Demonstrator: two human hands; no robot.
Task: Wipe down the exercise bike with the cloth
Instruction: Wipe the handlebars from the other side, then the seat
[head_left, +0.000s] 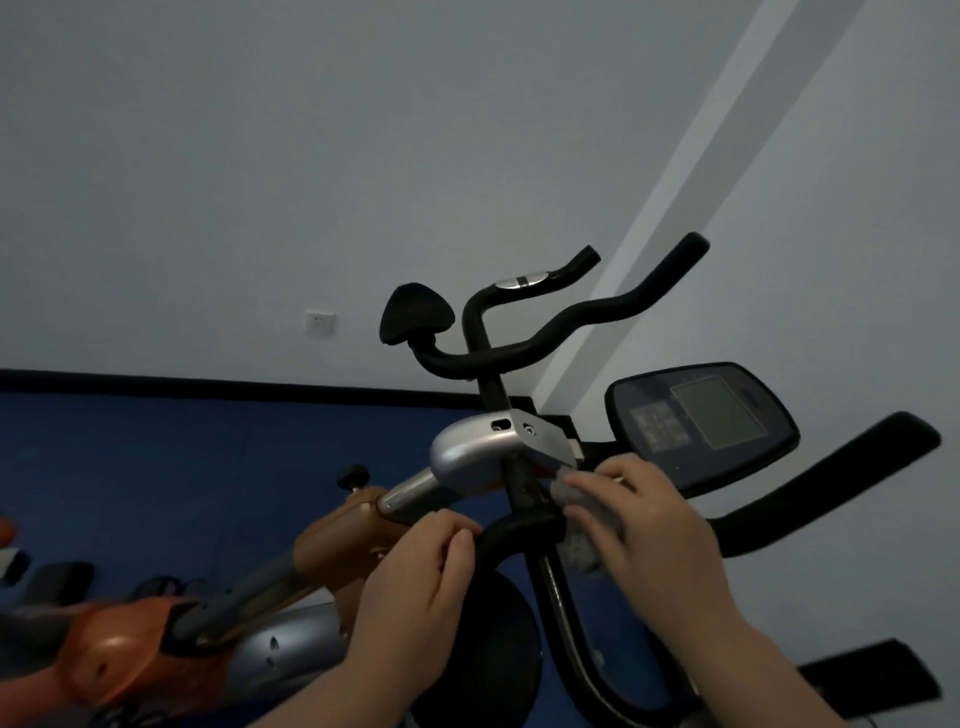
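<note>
The exercise bike fills the lower half of the head view, with black handlebars (587, 317), a silver stem housing (467, 452) and an orange frame (332, 540). A dark console (701, 421) sits to the right. My right hand (649, 525) presses a grey cloth (576, 499) against the black bar just below the silver housing. My left hand (421, 571) pinches the curved black bar at its left side. Most of the cloth is hidden under my right fingers.
A white wall with a socket (319, 323) stands behind the bike, above a blue floor (182, 457) with a black skirting line. Dark objects (57, 582) lie on the floor at the left. A black handle (841, 473) juts out at the right.
</note>
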